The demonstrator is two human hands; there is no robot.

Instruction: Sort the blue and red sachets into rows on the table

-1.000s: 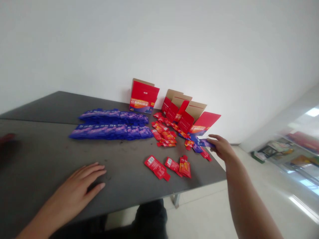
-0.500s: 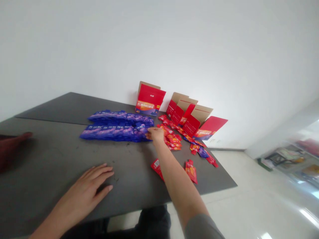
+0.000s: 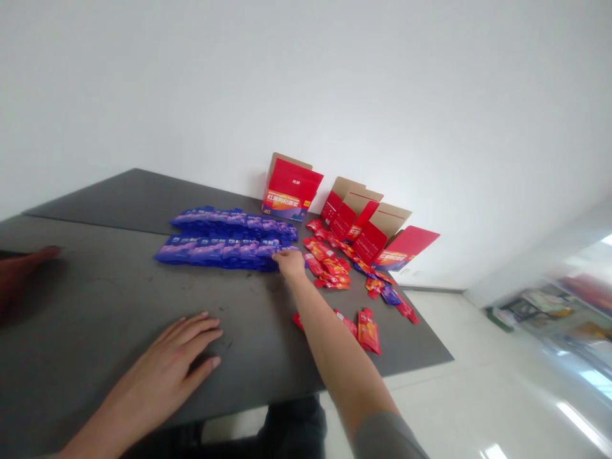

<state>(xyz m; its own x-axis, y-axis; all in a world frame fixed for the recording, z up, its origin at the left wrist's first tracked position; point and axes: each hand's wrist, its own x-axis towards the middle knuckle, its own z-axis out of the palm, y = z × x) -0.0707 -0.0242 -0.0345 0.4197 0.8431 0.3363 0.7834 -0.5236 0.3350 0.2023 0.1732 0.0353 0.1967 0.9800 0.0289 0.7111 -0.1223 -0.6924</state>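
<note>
My right hand (image 3: pixel 291 262) reaches to the right end of the front row of purple pouches (image 3: pixel 210 250), its fingers pinched on the edge of a purple pouch there. The pouches overlap one another in that row, and a second purple row (image 3: pixel 234 221) lies behind it. My left hand (image 3: pixel 179 357) rests palm down on the dark table (image 3: pixel 119 287), fingers spread, touching no pouch. Just right of my right hand is a loose pile of red pouches (image 3: pixel 332 271). My right forearm partly covers a red pouch (image 3: pixel 347 322) nearer me.
An open red carton (image 3: pixel 289 194) stands behind the purple rows. More open red cartons (image 3: pixel 368 233) stand to its right. One red pouch (image 3: pixel 368 331) lies near the right edge, and a stray purple pouch (image 3: pixel 391 294) among red ones. Another person's hand (image 3: pixel 29 274) shows at left.
My right hand has moved slightly left along the front purple row. My left hand stays flat on the table. The view has shifted a little.
</note>
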